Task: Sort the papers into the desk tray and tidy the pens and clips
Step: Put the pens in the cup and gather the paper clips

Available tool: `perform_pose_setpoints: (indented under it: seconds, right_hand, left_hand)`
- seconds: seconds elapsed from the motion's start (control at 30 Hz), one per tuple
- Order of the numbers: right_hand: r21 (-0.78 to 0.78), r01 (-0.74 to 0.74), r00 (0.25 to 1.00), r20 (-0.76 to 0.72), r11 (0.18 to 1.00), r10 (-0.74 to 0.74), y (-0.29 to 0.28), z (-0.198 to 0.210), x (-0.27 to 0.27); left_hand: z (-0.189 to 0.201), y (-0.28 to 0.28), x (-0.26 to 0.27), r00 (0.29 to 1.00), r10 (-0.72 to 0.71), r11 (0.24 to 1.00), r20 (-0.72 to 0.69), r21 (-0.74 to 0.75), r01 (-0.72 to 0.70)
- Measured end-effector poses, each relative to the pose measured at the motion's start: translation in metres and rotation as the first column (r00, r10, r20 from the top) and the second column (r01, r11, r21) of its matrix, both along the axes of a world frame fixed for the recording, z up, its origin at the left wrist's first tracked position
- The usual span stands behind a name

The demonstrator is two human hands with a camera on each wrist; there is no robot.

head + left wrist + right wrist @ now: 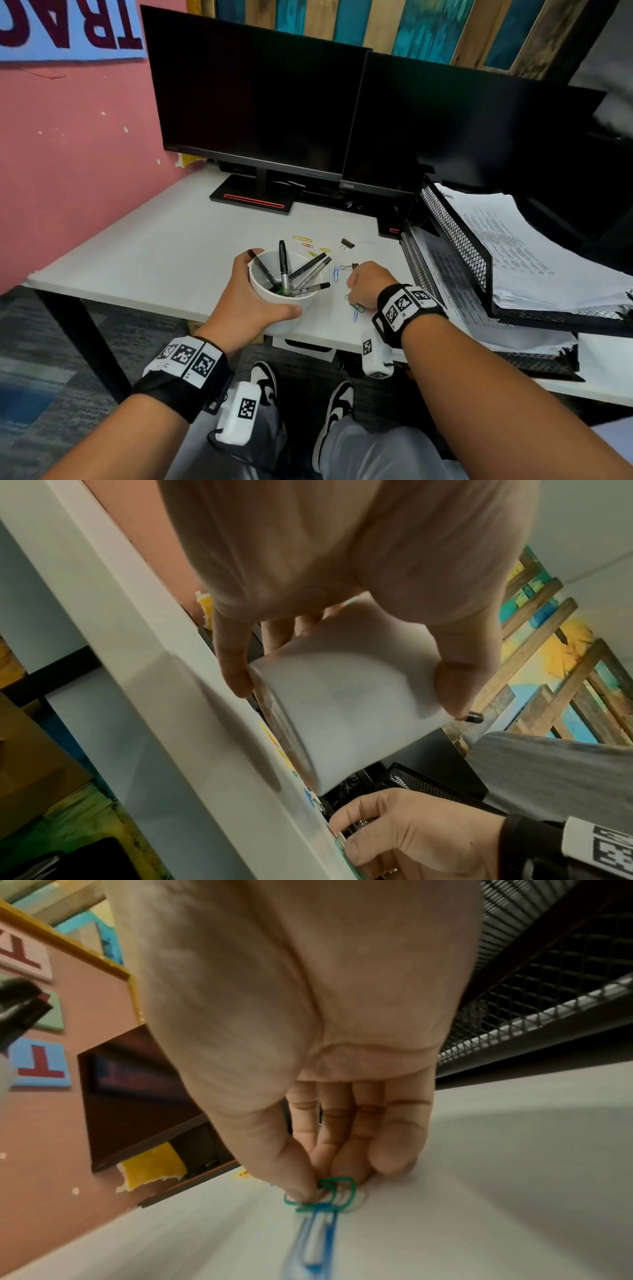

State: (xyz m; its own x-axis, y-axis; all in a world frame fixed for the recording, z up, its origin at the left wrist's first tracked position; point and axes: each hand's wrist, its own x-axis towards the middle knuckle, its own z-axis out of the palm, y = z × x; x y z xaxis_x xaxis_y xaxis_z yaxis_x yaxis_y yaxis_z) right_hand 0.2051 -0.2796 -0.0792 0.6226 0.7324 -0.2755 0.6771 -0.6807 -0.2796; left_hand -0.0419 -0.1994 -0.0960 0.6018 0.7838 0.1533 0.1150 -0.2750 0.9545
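Observation:
A white cup [298, 262] with several black pens [283, 267] stands tilted at the desk's front edge. My left hand [253, 294] grips it, thumb on the near wall and fingers on the far rim; the left wrist view shows the cup [349, 710] leaning toward the desk. My right hand [354, 301] is down on the desk to the right of the cup. Its thumb and fingers pinch green paper clips [337, 1191], and a blue clip [318, 1234] lies against them. Papers [513, 246] fill the black mesh desk tray [452, 233] on the right.
Loose on the desk behind my hands lie yellow clips [302, 238], a red clip [307, 245], another blue clip [336, 274] and two black binder clips [347, 244]. Two dark monitors [257, 102] stand at the back. A pink wall bounds the left side.

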Motion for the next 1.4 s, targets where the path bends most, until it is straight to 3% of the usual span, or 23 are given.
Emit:
perform_pose_setpoints:
  seconds: [0.13,0.23,0.3,0.43,0.7,0.8,0.87,0.97,1.1,1.23,1.4]
  right_hand:
    - [0.131,0.149,0.974,-0.19,0.98,-0.122,-0.006,0.004,0.009]
    - [0.322,0.307,0.915,-0.358,0.896,-0.185,-0.011,0.018,0.017]
    - [0.433,0.376,0.869,-0.472,0.819,-0.149,-0.015,0.033,0.016]
    - [0.592,0.403,0.823,-0.568,0.698,0.007,-0.015,0.069,0.003]
    - [0.671,0.075,0.781,-0.499,0.738,0.375,-0.002,0.114,-0.057]
    - [0.6,-0.146,0.812,-0.381,0.786,0.442,-0.002,0.111,-0.072]
    - [0.586,-0.203,0.841,-0.306,0.785,0.446,-0.003,0.108,-0.074]
    - [0.706,-0.07,0.871,-0.301,0.704,0.388,-0.004,0.107,-0.064]
    - [0.745,0.131,0.936,-0.31,0.654,0.165,-0.006,0.094,-0.027]
    - [0.586,0.199,0.976,-0.188,0.785,-0.107,-0.013,0.057,0.02]
    - [0.268,0.205,0.978,-0.021,0.941,-0.207,-0.021,0.014,0.045]
  left_hand:
    - [-0.001,0.001,-0.002,1.0,0.004,1.0,0.001,0.001,-0.004]
    - [-0.002,0.0,-0.001,1.0,0.003,1.0,0.004,-0.002,-0.003]
    - [-0.003,-0.001,0.0,1.0,0.0,1.0,0.002,-0.005,0.0]
    - [-0.004,-0.005,0.005,1.0,-0.012,1.0,0.003,-0.017,0.012]
    - [-0.005,-0.012,0.016,1.0,-0.026,1.0,0.014,-0.016,0.026]
    - [-0.004,-0.014,0.018,0.999,-0.039,0.999,0.02,-0.012,0.04]
    - [-0.003,-0.014,0.018,0.999,-0.046,0.999,0.023,-0.01,0.046]
    - [-0.003,-0.014,0.017,0.999,-0.044,0.999,0.021,0.0,0.044]
    - [-0.006,-0.012,0.014,0.999,-0.044,0.999,0.017,-0.01,0.044]
    - [-0.006,-0.01,0.015,0.999,-0.047,0.999,0.015,-0.01,0.047]
    - [-0.005,-0.008,0.017,0.998,-0.051,0.998,0.038,-0.025,0.052]
